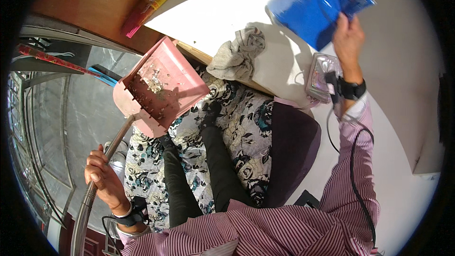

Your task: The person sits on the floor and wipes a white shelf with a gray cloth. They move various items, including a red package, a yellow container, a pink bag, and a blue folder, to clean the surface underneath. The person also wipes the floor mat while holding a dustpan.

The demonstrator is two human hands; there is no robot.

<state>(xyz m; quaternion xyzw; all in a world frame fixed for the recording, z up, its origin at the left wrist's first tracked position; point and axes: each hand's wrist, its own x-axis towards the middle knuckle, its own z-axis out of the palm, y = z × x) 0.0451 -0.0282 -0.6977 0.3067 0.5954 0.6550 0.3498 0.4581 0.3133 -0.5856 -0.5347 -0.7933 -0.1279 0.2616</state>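
My left hand (103, 179) grips the metal handle (119, 137) of a pink plastic dustpan (186, 89), which is held over floral fabric with its pan facing up. Pale crumbs and small debris lie in the pan, mostly towards its toothed rear edge. At the upper right my right hand (348, 39) pinches the edge of a shiny blue plastic sheet or packet (305, 10). Below that hand a clear plastic container (321, 76) sits on the white surface. A crumpled grey cloth (238, 57) lies on the pale ledge between the dustpan and the blue plastic.
Floral fabric (245, 142) lies under my feet, beside a dark purple cushion (291, 153). A red-handled tool with a blue head (103, 76) is at left, above the grey floor. White shoes (117, 163) stand below the dustpan. Pink and yellow packaging (156, 3) lies at the top, and metal bars line the far left.
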